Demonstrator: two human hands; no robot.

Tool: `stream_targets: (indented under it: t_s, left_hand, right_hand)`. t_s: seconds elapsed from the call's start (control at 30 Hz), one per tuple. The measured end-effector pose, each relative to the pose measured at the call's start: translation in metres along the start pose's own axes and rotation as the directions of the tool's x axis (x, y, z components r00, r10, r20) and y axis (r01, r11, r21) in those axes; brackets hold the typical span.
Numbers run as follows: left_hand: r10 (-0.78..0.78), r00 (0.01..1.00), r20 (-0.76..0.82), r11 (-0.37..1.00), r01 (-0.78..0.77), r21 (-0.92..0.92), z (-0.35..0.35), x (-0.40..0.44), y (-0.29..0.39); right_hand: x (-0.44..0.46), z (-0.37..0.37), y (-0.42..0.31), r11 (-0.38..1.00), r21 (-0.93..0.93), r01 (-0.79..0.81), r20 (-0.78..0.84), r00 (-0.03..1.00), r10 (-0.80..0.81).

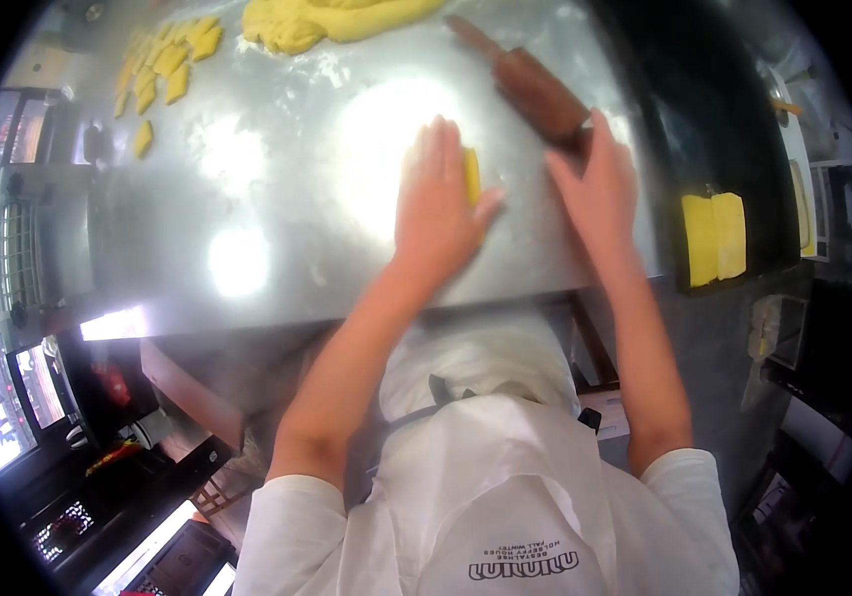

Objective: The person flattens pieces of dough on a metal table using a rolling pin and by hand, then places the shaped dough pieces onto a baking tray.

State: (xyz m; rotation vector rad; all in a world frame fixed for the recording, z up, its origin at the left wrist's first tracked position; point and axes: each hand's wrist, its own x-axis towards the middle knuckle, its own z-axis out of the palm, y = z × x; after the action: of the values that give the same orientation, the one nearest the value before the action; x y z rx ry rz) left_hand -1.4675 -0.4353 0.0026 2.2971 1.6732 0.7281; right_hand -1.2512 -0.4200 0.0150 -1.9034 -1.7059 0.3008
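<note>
My left hand point(438, 204) lies flat on the metal table, palm down, fingers straight and thumb out to the side. It covers most of a small yellow dough piece point(472, 177), whose edge shows beside the fingers. My right hand point(600, 189) is at the near end of a brown wooden rolling pin point(542, 96), thumb and fingers apart. Its fingertips are by the pin's near handle; whether they touch it I cannot tell. The pin lies slantwise on the table.
A long mass of yellow dough point(331, 22) rests at the table's far side. Several cut dough pieces point(175, 81) are scattered at the far left. On the right, a black tray point(734, 129) holds flat yellow dough sheets point(715, 238). The metal table's near edge point(316, 323) runs before my apron.
</note>
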Motion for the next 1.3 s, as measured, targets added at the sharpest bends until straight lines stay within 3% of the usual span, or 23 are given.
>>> stream_targets:
  t_s: [0.07, 0.17, 0.27, 0.33, 0.43, 0.5, 0.53, 0.6, 0.67, 0.7, 0.73, 0.77, 0.83, 0.87, 0.97, 1.07, 1.1, 1.13, 1.17, 1.27, 1.3]
  left_hand:
    - [0.043, 0.997, 0.068, 0.994, -0.049, 0.093, 0.005, -0.003, -0.001]
    - [0.029, 0.997, 0.071, 0.996, -0.035, 0.083, 0.007, -0.006, -0.002]
    - [0.031, 0.997, 0.073, 0.996, -0.037, 0.081, 0.005, -0.002, -0.003]
    - [0.019, 0.997, 0.08, 0.996, -0.026, 0.082, 0.001, -0.002, -0.001]
    - [-0.169, 0.986, 0.011, 0.89, 0.157, -0.429, -0.009, -0.01, -0.013]
    - [-0.32, 0.938, -0.131, 0.849, 0.223, -0.479, -0.043, -0.02, -0.028]
    - [-0.35, 0.908, -0.231, 0.874, 0.228, -0.428, -0.06, -0.025, -0.039]
    - [-0.492, 0.797, -0.35, 0.806, 0.265, -0.53, -0.076, -0.036, -0.056]
    - [-0.222, 0.93, -0.293, 0.975, 0.214, -0.06, -0.072, -0.055, -0.091]
    - [-0.173, 0.966, -0.191, 0.981, 0.186, 0.054, -0.055, -0.061, -0.096]
    - [-0.135, 0.987, -0.082, 0.975, 0.147, 0.164, -0.043, -0.065, -0.095]
    - [-0.052, 0.987, -0.154, 0.978, 0.082, 0.193, -0.046, -0.05, -0.092]
    - [-0.022, 0.998, -0.064, 0.933, 0.043, 0.356, -0.044, -0.019, -0.105]
    - [-0.028, 1.0, 0.0, 0.903, 0.025, 0.43, -0.043, -0.016, -0.109]
    - [-0.047, 0.997, -0.061, 0.924, 0.067, 0.377, -0.036, 0.017, -0.128]
    - [-0.149, 0.988, -0.04, 0.946, 0.154, 0.285, -0.031, 0.015, -0.134]
    - [-0.134, 0.989, -0.055, 0.933, 0.145, 0.33, -0.025, 0.002, -0.139]
    - [0.008, 1.0, -0.02, 0.932, 0.0, 0.363, -0.037, -0.012, -0.126]
    - [-0.068, 0.997, -0.027, 0.953, 0.073, 0.294, -0.043, -0.035, -0.112]
    - [-0.217, 0.975, -0.048, 0.957, 0.222, 0.186, -0.043, -0.063, -0.093]
    - [-0.252, 0.966, -0.053, 0.952, 0.257, 0.166, -0.042, -0.068, -0.09]
  right_hand:
    - [0.009, 0.002, 0.004, 0.995, -0.103, 0.013, 0.002, 1.0, -0.013]
    - [0.027, -0.006, -0.003, 0.979, 0.049, -0.196, 0.127, 0.974, 0.188]
    - [0.048, 0.011, -0.002, 0.997, -0.073, -0.016, 0.125, 0.992, 0.025]
    - [0.051, 0.022, 0.0, 0.999, -0.015, -0.046, 0.12, 0.992, 0.048]
    - [0.056, 0.016, -0.003, 0.998, 0.058, 0.017, 0.169, 0.985, -0.027]
    - [0.044, -0.01, -0.016, 0.998, 0.063, 0.016, 0.269, 0.963, -0.033]
    - [0.037, -0.021, -0.019, 0.993, 0.048, 0.108, 0.302, 0.946, -0.118]
    - [0.021, -0.032, -0.021, 0.945, 0.146, 0.293, 0.42, 0.846, -0.328]
    - [0.008, -0.035, -0.039, 0.928, 0.191, 0.321, 0.613, 0.699, -0.368]
    - [0.001, -0.024, -0.042, 0.872, 0.243, 0.426, 0.555, 0.676, -0.485]
    - [0.003, -0.012, -0.041, 0.878, 0.198, 0.436, 0.543, 0.697, -0.469]
    - [0.008, -0.001, -0.039, 0.884, 0.15, 0.443, 0.532, 0.717, -0.45]
    - [0.03, 0.012, -0.049, 0.922, 0.036, 0.386, 0.525, 0.778, -0.346]
    - [0.034, 0.02, -0.05, 0.935, 0.075, 0.348, 0.513, 0.79, -0.335]
    - [0.075, 0.041, -0.049, 0.946, 0.151, 0.285, 0.411, 0.853, -0.323]
    - [0.062, 0.04, -0.046, 0.949, 0.157, 0.273, 0.411, 0.856, -0.314]
    - [0.046, 0.032, -0.047, 0.946, 0.142, 0.29, 0.421, 0.848, -0.323]
    - [0.03, 0.023, -0.049, 0.942, 0.127, 0.31, 0.428, 0.84, -0.334]
    - [0.011, 0.013, -0.045, 0.921, 0.086, 0.381, 0.469, 0.8, -0.375]
    - [-0.016, 0.002, -0.045, 0.851, 0.147, 0.505, 0.389, 0.761, -0.519]
    - [-0.016, 0.008, -0.04, 0.854, 0.07, 0.515, 0.358, 0.787, -0.503]
